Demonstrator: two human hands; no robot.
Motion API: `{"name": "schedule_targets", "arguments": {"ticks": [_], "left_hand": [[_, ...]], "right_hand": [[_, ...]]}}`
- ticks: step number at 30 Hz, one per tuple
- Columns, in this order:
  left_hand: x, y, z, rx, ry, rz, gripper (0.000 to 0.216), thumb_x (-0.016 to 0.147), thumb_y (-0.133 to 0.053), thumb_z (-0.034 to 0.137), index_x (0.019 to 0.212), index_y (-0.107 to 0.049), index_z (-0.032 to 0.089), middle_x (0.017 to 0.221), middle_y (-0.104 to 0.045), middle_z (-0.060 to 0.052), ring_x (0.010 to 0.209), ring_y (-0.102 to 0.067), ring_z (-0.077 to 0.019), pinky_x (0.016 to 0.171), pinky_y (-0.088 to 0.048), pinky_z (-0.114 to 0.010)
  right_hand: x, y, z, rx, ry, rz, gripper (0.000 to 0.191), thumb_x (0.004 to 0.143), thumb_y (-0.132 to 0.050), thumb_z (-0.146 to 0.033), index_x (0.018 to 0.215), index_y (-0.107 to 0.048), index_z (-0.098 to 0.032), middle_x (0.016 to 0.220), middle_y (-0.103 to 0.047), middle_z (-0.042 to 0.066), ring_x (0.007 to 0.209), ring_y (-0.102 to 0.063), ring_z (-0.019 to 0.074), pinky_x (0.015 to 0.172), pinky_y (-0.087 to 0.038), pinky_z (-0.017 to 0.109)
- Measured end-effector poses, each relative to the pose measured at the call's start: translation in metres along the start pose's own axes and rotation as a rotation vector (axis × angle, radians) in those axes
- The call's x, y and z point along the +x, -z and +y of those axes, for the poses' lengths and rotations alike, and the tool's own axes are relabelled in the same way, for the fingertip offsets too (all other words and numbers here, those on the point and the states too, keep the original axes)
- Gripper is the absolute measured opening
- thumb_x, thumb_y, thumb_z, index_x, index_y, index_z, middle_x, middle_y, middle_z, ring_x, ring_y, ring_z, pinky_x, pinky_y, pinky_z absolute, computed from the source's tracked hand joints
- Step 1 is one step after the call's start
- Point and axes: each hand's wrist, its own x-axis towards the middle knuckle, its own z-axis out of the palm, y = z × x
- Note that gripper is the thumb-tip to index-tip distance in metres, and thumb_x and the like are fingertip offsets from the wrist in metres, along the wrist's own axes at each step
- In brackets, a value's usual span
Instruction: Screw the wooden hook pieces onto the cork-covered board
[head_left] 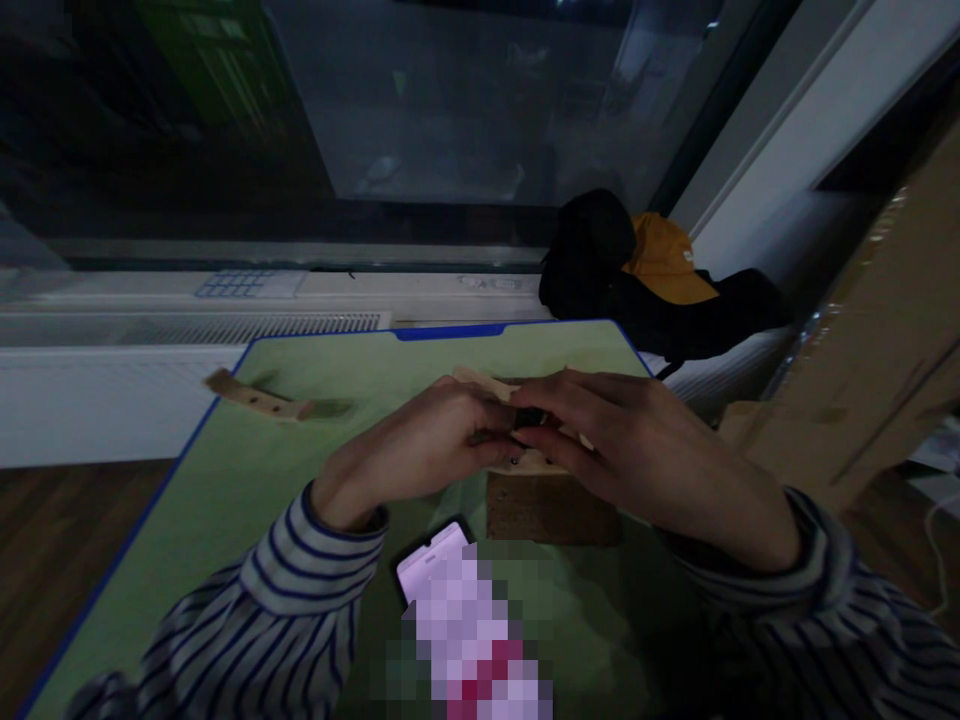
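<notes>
Over the middle of a green mat (247, 500), my left hand (420, 445) and my right hand (637, 440) meet, both with fingers curled around a pale wooden piece (536, 462). A small dark part (529, 418) sits pinched between the fingertips of both hands. Below the hands stands a darker wooden block (551, 510). A second wooden strip with holes (259, 397) lies apart on the mat at the far left. The lighting is dim, so fine detail is hard to read.
A phone (442, 565) with a lit screen lies on the mat close to me. A black bag and an orange cap (664, 260) rest on the window ledge at the back right. A cardboard box (877, 330) leans at the right.
</notes>
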Motion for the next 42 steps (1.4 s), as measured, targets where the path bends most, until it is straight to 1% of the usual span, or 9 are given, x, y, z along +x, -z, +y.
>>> {"name": "schedule_targets", "arguments": {"ticks": [6,10,13,21,27,29,32,36,42], "left_hand": [[-0.0004,-0.0008,0.0008,0.020,0.034,0.043,0.012,0.083,-0.066,0.029,0.087,-0.071,0.020,0.087,-0.070,0.000,0.082,-0.063,-0.0143,0.074,-0.045,-0.025],[-0.0007,-0.0007,0.0009,0.023,0.042,0.041,0.017,0.085,-0.062,0.033,0.084,-0.071,0.018,0.086,-0.070,-0.001,0.081,-0.063,-0.0144,0.074,-0.045,-0.024],[-0.0005,-0.0007,-0.0004,0.015,0.042,0.001,0.015,0.086,-0.061,0.030,0.084,-0.071,0.018,0.088,-0.070,-0.001,0.086,-0.063,-0.0148,0.079,-0.045,-0.025],[-0.0006,0.0013,0.0011,-0.035,-0.037,-0.022,0.013,0.088,-0.058,0.021,0.094,-0.070,0.020,0.102,-0.070,-0.002,0.095,-0.063,-0.0139,0.082,-0.044,-0.023],[0.0003,0.0008,0.0020,0.015,0.022,0.003,0.013,0.084,-0.064,0.029,0.088,-0.070,0.018,0.092,-0.071,-0.002,0.085,-0.064,-0.0154,0.075,-0.045,-0.026],[0.0014,-0.0009,0.0010,0.027,0.024,0.025,0.013,0.082,-0.066,0.030,0.084,-0.070,0.018,0.088,-0.070,-0.001,0.083,-0.063,-0.0154,0.074,-0.045,-0.026],[0.0018,-0.0031,-0.0006,0.025,0.009,0.056,0.012,0.083,-0.064,0.027,0.078,-0.069,0.017,0.082,-0.070,-0.001,0.079,-0.064,-0.0143,0.073,-0.045,-0.025],[0.0014,-0.0036,-0.0011,-0.004,0.014,0.015,0.012,0.085,-0.062,0.027,0.082,-0.069,0.017,0.084,-0.069,-0.001,0.084,-0.063,-0.0151,0.078,-0.046,-0.026],[0.0008,-0.0019,-0.0001,-0.040,-0.006,-0.032,0.014,0.088,-0.058,0.024,0.095,-0.069,0.020,0.096,-0.070,-0.002,0.093,-0.063,-0.0165,0.082,-0.046,-0.027]], "right_hand": [[-0.0002,0.0008,-0.0011,0.005,-0.003,0.009,0.025,0.091,-0.052,-0.023,0.114,-0.057,-0.016,0.097,-0.068,0.007,0.083,-0.065,0.0175,0.071,-0.051,0.029],[-0.0013,0.0030,-0.0022,0.061,0.032,-0.002,0.037,0.093,-0.049,-0.026,0.128,-0.048,-0.016,0.113,-0.065,0.009,0.098,-0.063,0.0173,0.079,-0.051,0.029],[-0.0017,0.0030,-0.0015,0.082,0.046,-0.007,0.035,0.093,-0.049,-0.022,0.127,-0.050,-0.018,0.119,-0.063,0.008,0.104,-0.061,0.0172,0.086,-0.050,0.030],[0.0012,0.0011,-0.0002,0.047,0.003,0.026,0.026,0.090,-0.054,-0.021,0.116,-0.056,-0.016,0.100,-0.069,0.006,0.087,-0.065,0.0169,0.073,-0.051,0.028],[0.0022,0.0033,-0.0022,0.020,-0.007,0.037,0.022,0.089,-0.055,-0.022,0.109,-0.060,-0.015,0.091,-0.069,0.006,0.078,-0.065,0.0168,0.065,-0.050,0.027],[0.0023,0.0037,-0.0024,0.021,-0.009,0.031,0.023,0.090,-0.054,-0.023,0.110,-0.060,-0.015,0.093,-0.069,0.007,0.080,-0.066,0.0176,0.067,-0.050,0.028],[0.0015,0.0041,-0.0020,0.067,0.009,0.002,0.034,0.091,-0.052,-0.024,0.123,-0.053,-0.015,0.107,-0.068,0.009,0.093,-0.065,0.0180,0.076,-0.051,0.029],[-0.0003,0.0040,-0.0004,0.115,0.054,0.000,0.035,0.092,-0.050,-0.022,0.126,-0.052,-0.018,0.118,-0.064,0.007,0.104,-0.061,0.0168,0.087,-0.049,0.030],[0.0004,0.0031,0.0006,0.058,0.019,0.023,0.027,0.091,-0.052,-0.022,0.117,-0.058,-0.017,0.103,-0.069,0.007,0.090,-0.066,0.0179,0.076,-0.051,0.029]]}}
